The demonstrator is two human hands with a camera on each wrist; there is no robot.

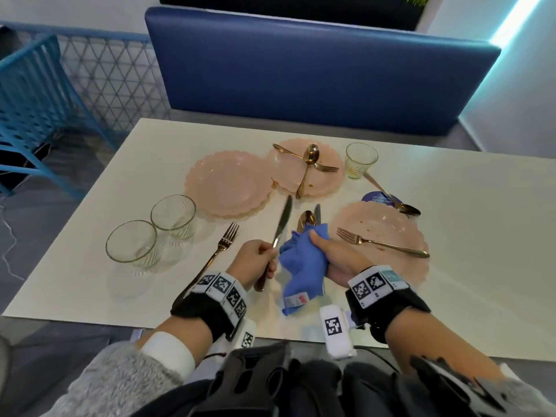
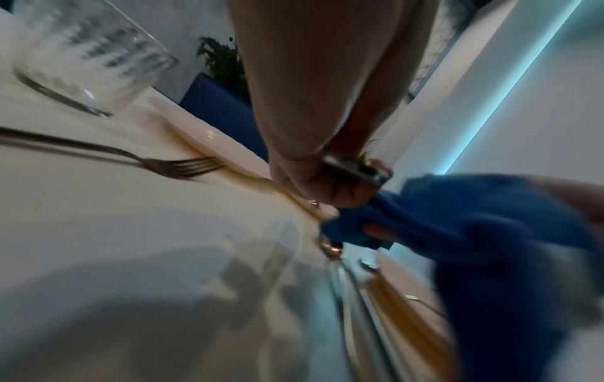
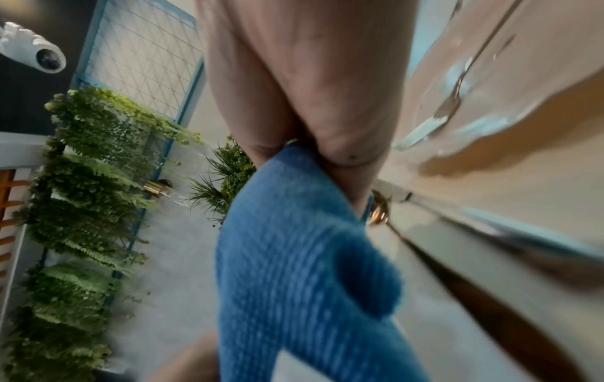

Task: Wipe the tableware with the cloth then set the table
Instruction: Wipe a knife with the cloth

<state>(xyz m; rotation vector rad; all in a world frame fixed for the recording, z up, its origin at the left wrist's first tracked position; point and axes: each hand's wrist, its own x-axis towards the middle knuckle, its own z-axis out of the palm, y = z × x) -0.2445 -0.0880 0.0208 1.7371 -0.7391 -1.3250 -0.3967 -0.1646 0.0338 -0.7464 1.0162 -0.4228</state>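
Note:
My left hand [image 1: 261, 254] grips a silver knife [image 1: 283, 219] by its handle, blade pointing away and raised above the table. In the left wrist view the left hand [image 2: 326, 186] is curled round the knife handle [image 2: 356, 169]. Just right of it, my right hand [image 1: 326, 249] holds a bunched blue cloth [image 1: 304, 263], thumb on top; the right wrist view shows the cloth [image 3: 294, 258] hanging from the right hand [image 3: 314, 108]. A gold spoon [image 1: 306, 219] and a second knife [image 1: 317, 212] lie just beyond the cloth.
On the white table [image 1: 90, 266]: a fork [image 1: 224, 243] at left, two glasses [image 1: 173, 215] [image 1: 132, 242], stacked pink plates [image 1: 228, 185], a soiled plate [image 1: 285, 176] with cutlery, a third glass [image 1: 361, 159], a plate [image 1: 391, 224] bearing a fork [image 1: 382, 244], a spoon [image 1: 406, 209]. A blue bench [image 1: 316, 70] stands behind.

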